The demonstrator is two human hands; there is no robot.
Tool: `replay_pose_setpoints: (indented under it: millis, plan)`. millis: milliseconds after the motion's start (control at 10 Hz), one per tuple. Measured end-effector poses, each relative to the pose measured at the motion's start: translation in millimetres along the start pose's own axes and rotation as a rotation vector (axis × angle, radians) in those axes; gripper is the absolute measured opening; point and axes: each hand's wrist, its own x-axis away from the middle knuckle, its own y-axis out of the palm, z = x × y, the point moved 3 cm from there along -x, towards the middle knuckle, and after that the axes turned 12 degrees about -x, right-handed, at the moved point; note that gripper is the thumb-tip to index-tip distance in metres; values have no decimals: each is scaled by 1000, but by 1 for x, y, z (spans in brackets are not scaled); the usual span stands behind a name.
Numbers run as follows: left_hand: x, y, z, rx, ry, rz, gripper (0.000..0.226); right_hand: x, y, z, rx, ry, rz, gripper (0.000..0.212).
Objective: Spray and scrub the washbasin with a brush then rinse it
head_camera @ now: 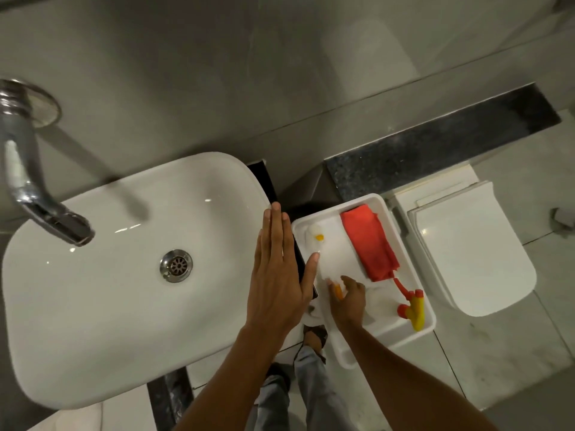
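Pre-spray pickup: left hand (277,275) flat and empty over the washbasin (124,275) right rim, right hand (348,298) closing on an orange-tipped item (336,290), probably the brush, in the tray (413,275) beside washbasin; next: lift.

left hand (275,275) flat over washbasin (93,306) | right hand (348,298) in tray (429,318)

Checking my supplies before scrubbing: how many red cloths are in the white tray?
1: a folded red cloth lies along the far right side of the white tray. Others might be hidden beneath it.
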Motion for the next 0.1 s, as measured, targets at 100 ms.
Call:
replay_pose_setpoints:
  millis: [100]
  plan:
    - [1,-2,4,-14,11,24,93,3,-12,-27,-167,-68,81,43]
